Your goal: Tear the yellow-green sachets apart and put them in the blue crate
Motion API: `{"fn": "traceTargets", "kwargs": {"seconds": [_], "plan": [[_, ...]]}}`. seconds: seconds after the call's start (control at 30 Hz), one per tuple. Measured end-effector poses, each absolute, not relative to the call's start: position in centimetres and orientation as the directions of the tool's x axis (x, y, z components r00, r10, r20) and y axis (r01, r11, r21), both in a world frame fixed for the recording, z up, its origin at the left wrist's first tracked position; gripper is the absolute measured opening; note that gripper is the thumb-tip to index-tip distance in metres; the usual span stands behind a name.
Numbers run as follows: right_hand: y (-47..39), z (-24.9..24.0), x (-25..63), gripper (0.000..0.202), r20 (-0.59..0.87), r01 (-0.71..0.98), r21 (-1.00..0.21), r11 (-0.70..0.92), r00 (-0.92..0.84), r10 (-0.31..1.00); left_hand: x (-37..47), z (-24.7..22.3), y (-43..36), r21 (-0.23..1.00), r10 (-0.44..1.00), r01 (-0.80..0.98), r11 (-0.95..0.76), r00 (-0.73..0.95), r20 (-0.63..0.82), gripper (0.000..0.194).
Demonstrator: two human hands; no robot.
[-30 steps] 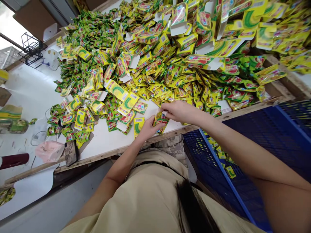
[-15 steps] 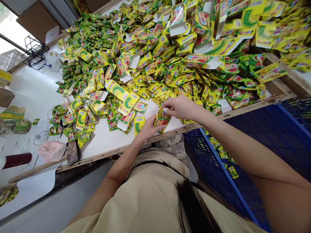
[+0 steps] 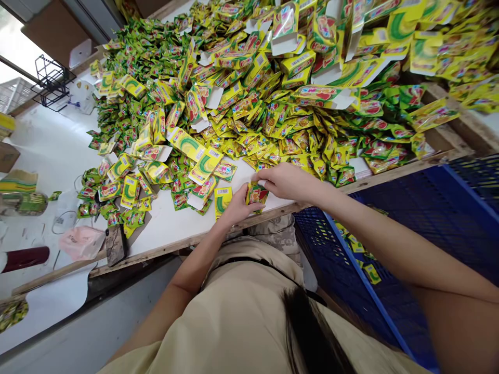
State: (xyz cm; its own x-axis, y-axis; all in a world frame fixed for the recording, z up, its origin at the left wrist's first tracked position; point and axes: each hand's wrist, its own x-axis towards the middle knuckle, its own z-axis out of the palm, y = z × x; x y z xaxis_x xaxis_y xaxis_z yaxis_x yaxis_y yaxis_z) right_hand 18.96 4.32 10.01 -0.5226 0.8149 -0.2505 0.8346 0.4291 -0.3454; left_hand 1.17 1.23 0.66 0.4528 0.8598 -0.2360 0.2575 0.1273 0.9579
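Observation:
Near the table's front edge, my left hand [image 3: 238, 206] is closed around a small green, red and yellow candy box [image 3: 258, 194]. My right hand [image 3: 283, 182] is at the box's upper end, fingers bent and pressed together against it; what lies beneath the fingertips is hidden. A yellow box [image 3: 223, 199] with a barcode lies just left of my left hand. Beyond my hands, small yellow candy packets [image 3: 268, 150] are heaped on the table. More printed boxes [image 3: 206, 165], some with white flaps showing, lie on the heap to the left.
The white table [image 3: 171, 228] has a wooden edge strip [image 3: 187, 244]. A phone [image 3: 116, 245] and a pink bag [image 3: 81, 243] lie left. Blue plastic crates [image 3: 362, 306] stand below the edge at right, with some yellow boxes [image 3: 372, 274] inside. A black wire rack [image 3: 52, 83] stands far left.
My right hand has moved down onto the upper end of the box, its fingers closer to my left hand. My left hand keeps its hold on the box in nearly the same place.

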Motion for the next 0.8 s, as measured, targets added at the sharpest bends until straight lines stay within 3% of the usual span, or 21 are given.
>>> {"fn": "traceTargets", "kwargs": {"seconds": [0.13, 0.3, 0.43, 0.63, 0.8], "plan": [[5.2, 10.1, 19.6, 0.034, -0.358, 0.733, -0.586, 0.344, -0.616, 0.702, 1.2, 0.9, 1.1, 0.963, 0.855, 0.237, 0.128, 0.466, -0.228, 0.045], [5.6, 9.8, 20.2, 0.034, -0.370, 0.654, -0.707, 0.269, -0.666, 0.648, 1.3, 0.8, 1.1, 0.970, 0.858, 0.207, 0.128, 0.468, -0.213, 0.046], [5.8, 9.3, 20.6, 0.035, -0.318, 0.660, -0.686, 0.307, -0.652, 0.689, 1.3, 0.7, 1.1, 0.967, 0.853, 0.218, 0.133, 0.471, -0.224, 0.042], [4.7, 10.4, 20.3, 0.031, -0.163, 0.712, -0.523, 0.468, -0.623, 0.765, 1.3, 1.1, 0.8, 0.965, 0.827, 0.171, 0.197, 0.500, -0.257, 0.048], [2.1, 11.5, 20.5, 0.030, -0.105, 0.641, -0.558, 0.527, -0.684, 0.722, 1.2, 2.1, 1.0, 0.957, 0.694, 0.247, 0.151, 0.663, -0.281, 0.045]]}}
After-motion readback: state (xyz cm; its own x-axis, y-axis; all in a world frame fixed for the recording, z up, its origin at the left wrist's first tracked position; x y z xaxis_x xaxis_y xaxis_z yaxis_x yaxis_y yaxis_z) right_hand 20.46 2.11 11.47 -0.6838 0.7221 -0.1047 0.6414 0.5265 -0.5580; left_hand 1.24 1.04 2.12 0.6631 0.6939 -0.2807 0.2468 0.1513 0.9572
